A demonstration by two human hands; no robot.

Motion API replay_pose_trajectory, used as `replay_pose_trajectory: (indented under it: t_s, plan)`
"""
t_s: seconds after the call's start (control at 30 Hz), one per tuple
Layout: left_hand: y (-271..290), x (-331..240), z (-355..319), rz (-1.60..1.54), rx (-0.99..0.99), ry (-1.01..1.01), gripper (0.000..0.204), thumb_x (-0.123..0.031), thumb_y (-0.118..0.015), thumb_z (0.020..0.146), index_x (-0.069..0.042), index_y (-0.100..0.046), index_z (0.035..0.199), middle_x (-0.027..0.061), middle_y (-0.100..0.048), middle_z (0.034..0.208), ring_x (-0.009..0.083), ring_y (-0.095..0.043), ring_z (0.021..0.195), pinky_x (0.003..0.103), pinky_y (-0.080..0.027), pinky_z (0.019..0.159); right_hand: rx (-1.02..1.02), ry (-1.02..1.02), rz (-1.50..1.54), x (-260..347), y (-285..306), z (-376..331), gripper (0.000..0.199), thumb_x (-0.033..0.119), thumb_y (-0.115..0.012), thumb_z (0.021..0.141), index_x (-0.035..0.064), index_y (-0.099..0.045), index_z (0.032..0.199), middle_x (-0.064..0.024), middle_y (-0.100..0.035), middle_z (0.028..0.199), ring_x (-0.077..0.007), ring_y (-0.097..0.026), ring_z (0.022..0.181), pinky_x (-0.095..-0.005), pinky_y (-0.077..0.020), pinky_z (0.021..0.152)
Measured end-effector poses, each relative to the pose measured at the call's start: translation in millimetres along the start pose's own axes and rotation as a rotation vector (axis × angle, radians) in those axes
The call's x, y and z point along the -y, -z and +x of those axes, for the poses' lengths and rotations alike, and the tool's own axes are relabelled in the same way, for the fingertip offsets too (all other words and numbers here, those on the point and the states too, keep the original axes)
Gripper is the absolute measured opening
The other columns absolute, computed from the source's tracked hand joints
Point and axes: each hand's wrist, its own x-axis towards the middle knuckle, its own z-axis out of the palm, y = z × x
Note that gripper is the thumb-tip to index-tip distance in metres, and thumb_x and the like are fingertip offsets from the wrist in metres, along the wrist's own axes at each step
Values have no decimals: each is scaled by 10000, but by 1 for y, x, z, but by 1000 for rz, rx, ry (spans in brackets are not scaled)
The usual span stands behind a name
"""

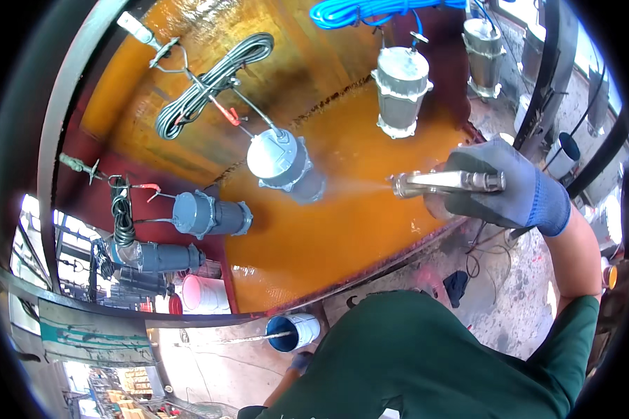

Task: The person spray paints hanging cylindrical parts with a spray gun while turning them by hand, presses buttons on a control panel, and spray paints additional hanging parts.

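Observation:
In a grey glove with a blue cuff, my right hand [496,185] is closed around a metal spray gun [447,183]. A pale mist [363,184] leaves its nozzle toward the left and reaches a hanging grey cylindrical motor or pump [276,162], whose lower end looks blurred in the spray. That unit hangs by a hook, with a coiled dark cable [213,87] tied above it. My left hand [302,359], gloved, is low beside a white bucket [302,331] with a blue inside; my body hides most of it and its fingers do not show.
More grey cylinders hang at the left [213,214] and upper right [400,91], one under a blue cable coil [384,10]. An orange-stained booth [314,258] lies behind them. A pink bucket [204,293] stands left, a stick [237,340] lies in the white bucket, and hoses [493,255] trail right.

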Motion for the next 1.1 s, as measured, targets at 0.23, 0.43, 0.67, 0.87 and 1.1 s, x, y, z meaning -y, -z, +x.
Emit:
replay_pose_trajectory:
  t_s: [0.23, 0.43, 0.67, 0.87, 1.1]
  plan:
    - [-5, 7, 13, -207, 14, 101, 318, -258, -636, 1042, 0, -781, 1157, 125, -795, 1034, 259, -731, 934, 387, -563, 824, -15, -113, 35, 21, 14, 37, 204, 170, -772, 911, 13, -692, 1015, -97, -712, 812, -189, -689, 708, -323, -545, 677]
    - [-23, 1, 80, -230, -127, -78, 306, -297, -680, 1013, -78, -804, 1187, 104, -787, 952, 222, -726, 817, 367, -575, 780, 43, -137, -137, 68, 19, 92, 143, 160, -728, 926, 24, -688, 945, -66, -703, 719, -148, -686, 643, -312, -541, 622]
    - [-17, -21, 81, -246, 9, -5, 326, -330, -687, 1006, -57, -807, 1138, 84, -777, 915, 205, -713, 777, 361, -560, 724, 335, -99, -406, 117, -3, 137, 253, 275, -725, 954, 26, -685, 932, -81, -745, 729, -216, -754, 696, -355, -606, 697]
    - [-19, 44, 63, -309, -55, -5, 392, -398, -655, 1026, -47, -798, 1126, 161, -791, 992, 338, -742, 934, 445, -563, 871, 90, -140, -132, 108, -13, 148, 238, 221, -723, 1013, -12, -683, 1035, -100, -768, 826, -151, -761, 726, -297, -607, 643]
    - [-17, 79, 54, -322, -67, 43, 375, -369, -638, 1042, -44, -776, 1171, 186, -769, 1064, 390, -717, 988, 475, -554, 905, 343, -340, -266, 149, -16, 149, 219, 200, -720, 963, 10, -730, 1070, -77, -746, 782, -114, -727, 682, -307, -589, 644]
